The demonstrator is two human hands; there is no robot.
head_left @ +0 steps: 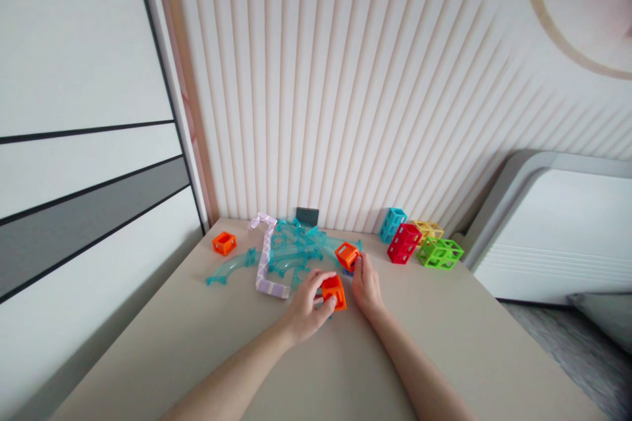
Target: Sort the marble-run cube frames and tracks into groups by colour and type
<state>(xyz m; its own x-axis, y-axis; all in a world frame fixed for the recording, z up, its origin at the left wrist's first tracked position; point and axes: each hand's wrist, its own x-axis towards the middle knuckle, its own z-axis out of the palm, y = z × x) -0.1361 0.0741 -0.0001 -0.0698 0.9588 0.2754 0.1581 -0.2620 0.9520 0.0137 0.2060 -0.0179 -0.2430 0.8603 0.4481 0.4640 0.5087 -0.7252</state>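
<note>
1. The near orange cube (334,293) is in the left hand (309,308), just above or on the table (444,335); I cannot tell which. The left hand is closed around it, fingers at the top and thumb at the lower side, so part of this cube is covered.
2. The far orange cube (347,254) is in the right hand (367,281), tilted. The right hand is narrow, holding it at its right edge; most of its fingers are hidden.
3. Under the far orange cube a small dark blue piece (348,272) shows only in part, and I cannot say what it is.
4. Behind the hands lie the teal tracks (296,254), clear and overlapping, so their single outlines are hard to separate. The left hand hides some of them.
5. The purple strip (264,263) bends around their left side. Further left is the third orange cube (224,243).
6. To the right stand the blue block (393,225) and the red block (404,243). The green block (440,253) partly hides the yellow block (427,230).
7. At the wall (316,79), the socket (307,216) is partly covered by tracks. Both forearms are cut off below.
</note>
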